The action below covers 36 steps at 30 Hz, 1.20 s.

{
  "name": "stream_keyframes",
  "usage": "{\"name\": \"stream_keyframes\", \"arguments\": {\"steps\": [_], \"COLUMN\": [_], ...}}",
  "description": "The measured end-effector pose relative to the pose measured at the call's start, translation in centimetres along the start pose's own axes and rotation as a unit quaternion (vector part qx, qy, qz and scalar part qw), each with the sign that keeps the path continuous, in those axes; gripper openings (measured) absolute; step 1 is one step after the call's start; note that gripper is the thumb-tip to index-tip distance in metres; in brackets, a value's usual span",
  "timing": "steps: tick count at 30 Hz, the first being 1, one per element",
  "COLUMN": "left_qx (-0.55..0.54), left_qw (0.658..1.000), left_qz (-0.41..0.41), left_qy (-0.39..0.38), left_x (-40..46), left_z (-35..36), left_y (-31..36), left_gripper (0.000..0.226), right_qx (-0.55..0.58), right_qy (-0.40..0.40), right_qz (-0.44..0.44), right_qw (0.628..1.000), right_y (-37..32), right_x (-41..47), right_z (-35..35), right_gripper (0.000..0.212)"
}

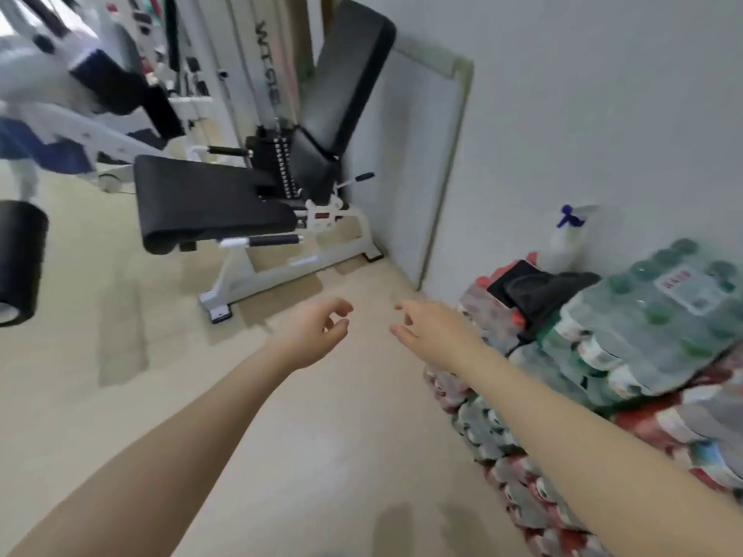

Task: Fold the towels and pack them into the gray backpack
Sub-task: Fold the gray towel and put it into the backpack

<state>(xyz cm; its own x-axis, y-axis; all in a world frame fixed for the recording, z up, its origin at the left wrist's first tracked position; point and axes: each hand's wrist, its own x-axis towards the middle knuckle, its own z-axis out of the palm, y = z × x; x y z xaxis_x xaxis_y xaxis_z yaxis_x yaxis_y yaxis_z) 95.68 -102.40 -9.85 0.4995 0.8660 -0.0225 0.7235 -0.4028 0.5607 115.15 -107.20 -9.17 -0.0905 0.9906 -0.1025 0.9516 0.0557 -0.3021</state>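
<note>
Above the beige floor (120, 315), your left hand (313, 335) and right hand (426, 327) reached forward side by side, near each other but apart, each with fingers loosely curled and nothing in its hold. No towels or gray backpack showed anywhere in the view. Ahead stood a weight machine (257, 203) with a black padded seat and an upright backrest against the white wall (583, 94). To your right, shrink-wrapped packs of bottled water (651, 323) were stacked by the wall, with a dark cloth (551, 287) and a spray bottle (567, 239) on top.
</note>
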Motion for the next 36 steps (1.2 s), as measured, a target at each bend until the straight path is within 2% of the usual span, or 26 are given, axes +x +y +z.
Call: {"name": "stream_keyframes", "arguments": {"steps": [4,8,14,18,23,29,36], "left_qx": [-0.006,-0.025,-0.041,-0.051,-0.053,-0.071,-0.084], "left_qw": [0.992,0.97,0.935,0.919,0.901,0.892,0.908], "left_qz": [-0.118,-0.219,-0.299,-0.323,-0.369,-0.377,-0.336], "left_qy": [0.05,0.106,0.188,0.221,0.221,0.241,0.235], "left_x": [-7.0,-12.7,-17.0,-17.1,-16.6,-16.2,-15.0], "left_z": [-8.1,-14.1,-20.6,-25.6,-33.7,-42.8,-51.1], "left_y": [-10.3,-18.4,-29.2,-37.4,-47.9,-59.9,-77.3], "left_gripper": [0.025,0.023,0.024,0.024,0.025,0.022,0.024], "right_qx": [0.009,0.0,-0.045,-0.059,-0.065,-0.06,-0.068], "right_qy": [-0.039,-0.066,-0.088,-0.103,-0.133,-0.151,-0.151], "right_qz": [-0.092,-0.189,-0.296,-0.328,-0.337,-0.344,-0.312], "right_qw": [0.995,0.98,0.95,0.937,0.93,0.925,0.935], "right_y": [-12.6,-24.3,-37.4,-45.3,-56.4,-69.1,-81.9], "right_x": [6.9,12.1,20.4,28.1,37.8,47.5,57.5], "right_z": [3.9,6.0,9.6,12.8,15.1,17.1,22.9], "right_gripper": [0.043,0.042,0.036,0.037,0.039,0.033,0.036]}}
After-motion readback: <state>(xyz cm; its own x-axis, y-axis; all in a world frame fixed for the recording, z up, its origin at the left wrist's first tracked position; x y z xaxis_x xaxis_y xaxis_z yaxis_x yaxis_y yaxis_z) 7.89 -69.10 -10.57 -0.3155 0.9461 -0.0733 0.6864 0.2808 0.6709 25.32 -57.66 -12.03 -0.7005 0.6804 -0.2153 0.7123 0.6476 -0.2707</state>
